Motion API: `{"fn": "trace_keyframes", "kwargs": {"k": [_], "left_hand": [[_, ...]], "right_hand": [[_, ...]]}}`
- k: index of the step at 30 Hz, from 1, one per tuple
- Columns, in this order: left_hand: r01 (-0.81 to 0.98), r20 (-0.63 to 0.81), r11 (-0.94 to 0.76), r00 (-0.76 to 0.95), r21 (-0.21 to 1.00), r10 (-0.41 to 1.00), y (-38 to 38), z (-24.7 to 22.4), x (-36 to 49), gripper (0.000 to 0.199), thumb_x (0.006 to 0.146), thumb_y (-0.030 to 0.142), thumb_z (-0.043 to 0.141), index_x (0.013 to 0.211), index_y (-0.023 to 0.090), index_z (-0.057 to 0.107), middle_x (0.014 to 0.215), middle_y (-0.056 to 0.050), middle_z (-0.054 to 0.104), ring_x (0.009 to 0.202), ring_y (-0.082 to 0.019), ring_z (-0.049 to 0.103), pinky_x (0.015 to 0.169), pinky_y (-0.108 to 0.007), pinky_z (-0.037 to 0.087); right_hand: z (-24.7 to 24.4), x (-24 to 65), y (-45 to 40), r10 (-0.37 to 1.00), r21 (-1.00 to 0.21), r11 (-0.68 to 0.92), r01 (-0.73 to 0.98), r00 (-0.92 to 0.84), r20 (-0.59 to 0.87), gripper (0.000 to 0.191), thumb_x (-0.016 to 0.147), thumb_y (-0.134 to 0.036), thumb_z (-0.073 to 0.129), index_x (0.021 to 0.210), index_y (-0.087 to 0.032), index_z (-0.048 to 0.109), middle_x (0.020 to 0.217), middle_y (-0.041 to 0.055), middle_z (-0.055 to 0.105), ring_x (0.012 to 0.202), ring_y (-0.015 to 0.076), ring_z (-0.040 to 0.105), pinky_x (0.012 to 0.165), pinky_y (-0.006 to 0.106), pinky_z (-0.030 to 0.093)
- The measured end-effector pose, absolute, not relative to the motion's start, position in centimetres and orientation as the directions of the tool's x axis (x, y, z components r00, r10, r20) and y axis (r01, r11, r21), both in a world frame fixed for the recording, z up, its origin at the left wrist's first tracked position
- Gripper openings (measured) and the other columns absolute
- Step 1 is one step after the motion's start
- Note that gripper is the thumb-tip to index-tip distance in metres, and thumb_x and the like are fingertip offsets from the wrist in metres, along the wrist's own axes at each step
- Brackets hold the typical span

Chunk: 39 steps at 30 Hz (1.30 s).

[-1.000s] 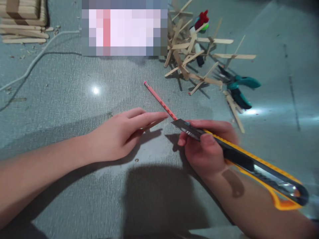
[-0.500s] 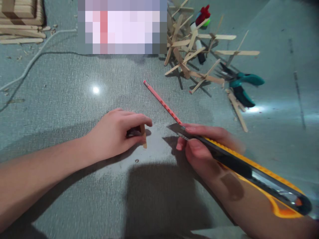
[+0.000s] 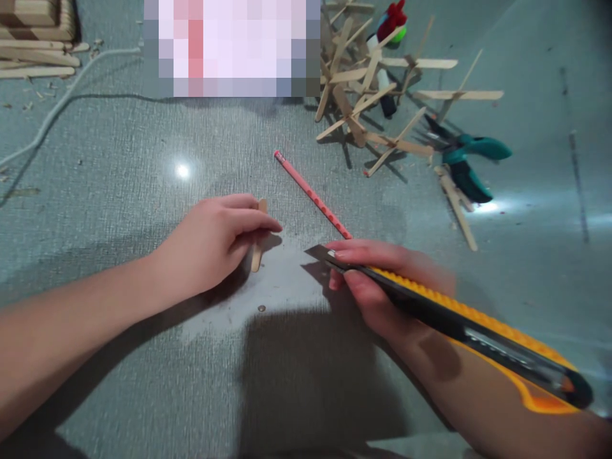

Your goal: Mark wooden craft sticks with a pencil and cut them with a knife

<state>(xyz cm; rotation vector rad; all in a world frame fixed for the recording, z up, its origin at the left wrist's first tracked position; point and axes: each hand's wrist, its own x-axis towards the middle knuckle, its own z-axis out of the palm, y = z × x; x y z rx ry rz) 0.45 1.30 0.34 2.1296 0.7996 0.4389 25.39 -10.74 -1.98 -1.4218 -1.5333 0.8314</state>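
A short wooden craft stick (image 3: 257,258) passes beneath the fingers of my left hand (image 3: 215,233), which grips it close to the table. Both rounded ends of the stick show; its middle is covered by the fingers. In my right hand (image 3: 377,284) is a yellow and black utility knife (image 3: 459,328). Its blade (image 3: 319,253) is out and points left toward the stick, with a gap between them. Just beyond the right fingertips lies a pink pencil (image 3: 310,191), slanting away to the upper left.
Crossed craft sticks (image 3: 351,118) lie heaped at the upper right, beside teal-handled pliers (image 3: 471,156) and loose stick pieces (image 3: 456,207). Stacked craft sticks (image 3: 33,60) sit at the upper left near a pale cable (image 3: 57,118). A blurred-out patch covers the top middle.
My left hand has shifted slightly left and away from me, and the craft stick in it has turned so more shows. The knife tip has moved a little left and down.
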Motion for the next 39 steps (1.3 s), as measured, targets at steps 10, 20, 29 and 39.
{"fn": "trace_keyframes", "kwargs": {"k": [10,20,29,39], "left_hand": [[0.386,0.087,-0.602,0.79,0.699,0.607,1.3,0.1,0.3,0.022,0.101,0.025,0.06,0.093,0.024,0.08,0.095,-0.002,0.077,0.088,-0.018,0.068,0.082,-0.033,0.051],[0.404,0.121,-0.721,0.823,0.563,0.555,1.5,-0.4,0.3,0.033,0.102,0.018,0.05,0.094,0.025,0.081,0.098,-0.003,0.076,0.089,-0.019,0.063,0.085,-0.035,0.045],[0.44,0.08,-0.676,0.802,0.591,0.592,1.7,-0.4,0.8,0.025,0.096,0.015,0.06,0.083,0.022,0.08,0.093,-0.001,0.074,0.085,-0.018,0.064,0.08,-0.032,0.046],[0.476,0.005,-0.689,0.821,0.547,0.571,2.3,-0.7,1.6,0.021,0.088,0.008,0.065,0.08,0.02,0.08,0.086,0.0,0.074,0.083,-0.019,0.067,0.081,-0.033,0.049]], "right_hand": [[-1.4,25.1,-10.1,0.965,-0.825,0.244,0.51,-0.046,0.257,0.025,0.092,-0.021,0.07,0.109,-0.037,0.077,0.105,0.0002,0.083,0.091,0.024,0.081,0.083,0.041,0.069],[-0.4,24.4,-9.1,0.937,-0.768,0.344,0.541,-0.255,0.24,0.026,0.091,-0.016,0.067,0.109,-0.034,0.075,0.104,0.0016,0.083,0.091,0.0223,0.082,0.081,0.036,0.069],[-0.6,23.6,-7.8,0.901,-0.706,0.424,0.567,-0.345,0.264,0.024,0.093,-0.013,0.063,0.105,-0.032,0.071,0.101,-0.0003,0.083,0.091,0.0207,0.081,0.082,0.033,0.069],[-0.5,23.3,-7.4,0.866,-0.66,0.489,0.571,-0.406,0.29,0.025,0.094,-0.008,0.063,0.108,-0.028,0.068,0.105,0.0018,0.082,0.093,0.0193,0.081,0.083,0.031,0.069]]}}
